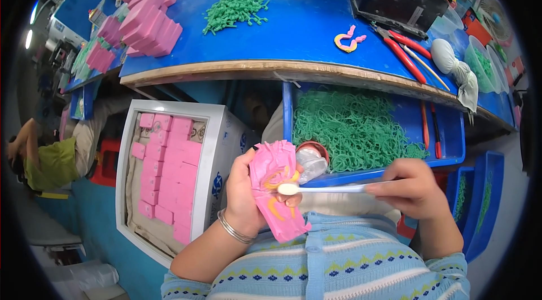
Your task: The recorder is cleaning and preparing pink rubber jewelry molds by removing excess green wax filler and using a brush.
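My left hand point(244, 194) grips a pink rubber-like mould point(282, 225) in front of my body. The mould is bent open, and yellow curved marks show on its inner face. In my right hand point(416, 188) is a slim white brush point(339, 189), pinched near the end of its handle. Its rounded cream-coloured head rests on or just over the mould beside the yellow marks. Just beyond the mould stands a small reddish-brown pot point(322, 146) with a clear plastic bag point(310, 165) in it.
A blue drawer point(367, 174) holds tangled green strands. To the left, a white box point(127, 170) contains several pink blocks. On the blue table point(226, 46) are stacked pink blocks point(149, 29), green pieces point(234, 11), red-handled pliers point(403, 54) and a white cloth bundle point(446, 57). Another person point(51, 159) sits far left.
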### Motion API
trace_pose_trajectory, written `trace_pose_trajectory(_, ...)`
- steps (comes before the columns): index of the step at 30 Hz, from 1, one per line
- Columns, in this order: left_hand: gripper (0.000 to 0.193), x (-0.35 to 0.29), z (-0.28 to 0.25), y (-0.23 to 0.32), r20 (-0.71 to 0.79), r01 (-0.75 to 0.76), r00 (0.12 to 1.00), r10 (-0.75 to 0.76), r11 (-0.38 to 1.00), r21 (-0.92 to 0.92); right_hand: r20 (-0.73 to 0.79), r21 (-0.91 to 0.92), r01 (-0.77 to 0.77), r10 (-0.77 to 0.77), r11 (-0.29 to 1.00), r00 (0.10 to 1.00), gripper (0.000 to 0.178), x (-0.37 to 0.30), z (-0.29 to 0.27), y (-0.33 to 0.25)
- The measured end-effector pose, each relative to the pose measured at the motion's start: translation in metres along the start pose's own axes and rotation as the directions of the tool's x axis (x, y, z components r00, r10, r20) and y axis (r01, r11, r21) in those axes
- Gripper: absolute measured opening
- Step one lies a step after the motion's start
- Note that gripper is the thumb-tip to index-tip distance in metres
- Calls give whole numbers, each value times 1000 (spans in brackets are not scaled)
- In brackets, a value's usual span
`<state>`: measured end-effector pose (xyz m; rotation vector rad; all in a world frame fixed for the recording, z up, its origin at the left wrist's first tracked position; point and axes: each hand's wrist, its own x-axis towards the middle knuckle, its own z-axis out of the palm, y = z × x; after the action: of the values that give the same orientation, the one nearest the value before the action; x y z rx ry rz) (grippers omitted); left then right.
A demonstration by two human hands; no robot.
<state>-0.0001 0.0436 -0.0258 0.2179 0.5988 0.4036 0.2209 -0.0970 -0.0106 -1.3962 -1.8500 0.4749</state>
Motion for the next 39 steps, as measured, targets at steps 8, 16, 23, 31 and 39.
trace_pose_trajectory(8,48,-2,-15,0,126,1,992,-1,1000,3,-25,-22,-21,20,1000,999,36,6,-5,2)
trace_pose_trajectory(16,51,-3,2,6,-52,-82,995,90,987,140,115,69,-95,86,993,990,42,-1,-1,3)
trace_pose_trajectory(23,51,-4,-5,9,117,-43,993,36,997,57,0,-42,-18,18,999,1000,37,4,-3,9)
trace_pose_trajectory(31,52,0,-6,10,94,-58,994,49,994,91,69,-48,26,-23,999,997,37,5,-2,12)
trace_pose_trajectory(39,52,-7,9,16,92,-89,993,80,992,94,27,60,11,-12,998,1000,38,13,10,-1)
